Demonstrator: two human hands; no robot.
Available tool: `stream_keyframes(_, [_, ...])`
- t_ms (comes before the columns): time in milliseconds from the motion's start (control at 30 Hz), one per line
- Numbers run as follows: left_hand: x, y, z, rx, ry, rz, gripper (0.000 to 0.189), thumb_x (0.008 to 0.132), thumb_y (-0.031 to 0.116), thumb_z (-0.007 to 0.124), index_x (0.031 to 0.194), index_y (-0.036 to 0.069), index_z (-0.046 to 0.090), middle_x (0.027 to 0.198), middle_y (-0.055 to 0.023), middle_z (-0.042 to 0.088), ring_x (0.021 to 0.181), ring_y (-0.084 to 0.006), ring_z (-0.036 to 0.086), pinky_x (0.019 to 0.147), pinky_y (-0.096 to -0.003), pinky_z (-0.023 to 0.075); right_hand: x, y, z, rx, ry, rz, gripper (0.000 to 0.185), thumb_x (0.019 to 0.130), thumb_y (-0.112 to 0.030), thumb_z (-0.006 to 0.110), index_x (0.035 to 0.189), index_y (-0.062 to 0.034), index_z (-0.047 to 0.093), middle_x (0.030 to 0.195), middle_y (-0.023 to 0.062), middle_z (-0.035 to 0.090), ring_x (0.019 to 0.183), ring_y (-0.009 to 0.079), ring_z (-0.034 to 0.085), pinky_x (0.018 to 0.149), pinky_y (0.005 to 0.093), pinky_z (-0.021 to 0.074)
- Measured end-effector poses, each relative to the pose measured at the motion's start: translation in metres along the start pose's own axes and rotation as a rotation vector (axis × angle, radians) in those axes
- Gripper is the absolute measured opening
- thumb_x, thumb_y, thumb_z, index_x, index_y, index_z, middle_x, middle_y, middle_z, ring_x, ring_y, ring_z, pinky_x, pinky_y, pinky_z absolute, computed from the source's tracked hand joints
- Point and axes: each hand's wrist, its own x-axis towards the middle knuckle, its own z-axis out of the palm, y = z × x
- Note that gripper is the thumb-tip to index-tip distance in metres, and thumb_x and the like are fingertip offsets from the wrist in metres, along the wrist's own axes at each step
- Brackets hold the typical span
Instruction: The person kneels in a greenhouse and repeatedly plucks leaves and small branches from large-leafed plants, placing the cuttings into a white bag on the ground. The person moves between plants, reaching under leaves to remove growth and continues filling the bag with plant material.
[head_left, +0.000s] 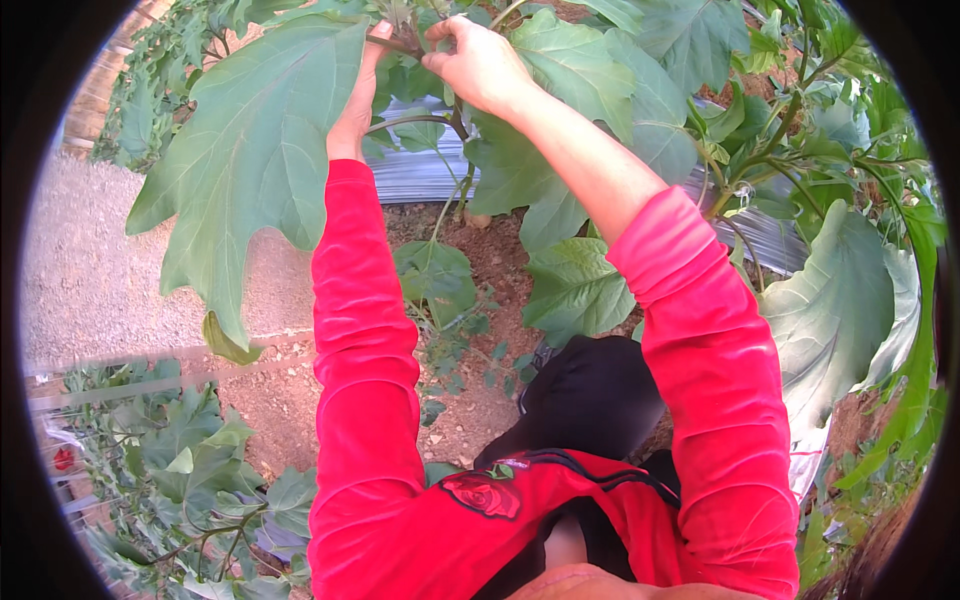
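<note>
At the top of the head view, both my hands are at the upper shoot of an eggplant plant (461, 124). My right hand (480, 67) has its thumb and forefinger bent together at a purplish stem (394, 45). On the other side of that stem, my left hand (361, 97) is raised with its thumb up beside it. A large lobed leaf (255, 142) hangs left of my left hand and covers part of it; its other fingers are hidden. Broad leaves (574, 67) spread close to my right wrist.
Silvery plastic mulch (420, 169) lies behind the stem, over brown soil (491, 247). More eggplant plants grow at right (795, 150) and lower left (187, 465). A pale concrete-like strip (90, 262) runs along the left. My bent knee (592, 390) is below the leaves.
</note>
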Motion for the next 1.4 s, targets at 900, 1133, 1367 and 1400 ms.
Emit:
stream_keyframes(900, [0.007,0.087,0.005,0.848,-0.414,-0.199,0.035,0.089,0.04,0.07,0.084,0.006,0.072,0.071,0.0016,0.053,0.065,-0.0076,0.043,0.062,-0.0245,0.0331,0.004,0.006,0.009,-0.272,0.014,-0.205,0.025,0.086,-0.035,0.067,0.1,-0.0143,0.071,0.1,0.0092,0.067,0.098,0.0285,0.065,0.084,0.043,0.0514])
stream_keyframes(1133, [-0.008,0.046,-0.002,0.159,-0.208,-0.26,0.024,0.092,0.029,0.067,0.088,0.005,0.065,0.074,-0.0007,0.059,0.06,-0.0075,0.046,0.052,-0.0231,0.0343,0.004,0.008,0.01,-0.252,0.048,-0.193,0.028,0.084,-0.035,0.069,0.102,-0.0135,0.071,0.099,0.0113,0.067,0.096,0.0313,0.066,0.084,0.0439,0.0517])
stream_keyframes(1367, [-0.006,0.048,0.009,0.075,-0.184,-0.381,0.018,0.091,0.022,0.066,0.097,0.005,0.066,0.089,-0.0027,0.068,0.066,-0.0074,0.056,0.052,-0.0202,0.04,0.002,0.015,0.008,-0.308,0.066,-0.309,0.028,0.084,-0.034,0.07,0.099,-0.0112,0.068,0.098,0.0113,0.066,0.094,0.0315,0.066,0.082,0.044,0.0525])
stream_keyframes(1400, [-0.008,0.051,0.01,0.082,-0.178,-0.395,0.018,0.091,0.022,0.066,0.098,0.006,0.067,0.091,-0.0027,0.068,0.067,-0.0072,0.057,0.053,-0.0197,0.0406,0.002,0.014,0.007,-0.314,0.069,-0.296,0.026,0.084,-0.033,0.069,0.098,-0.011,0.067,0.098,0.0112,0.066,0.094,0.0315,0.066,0.081,0.0441,0.0527])
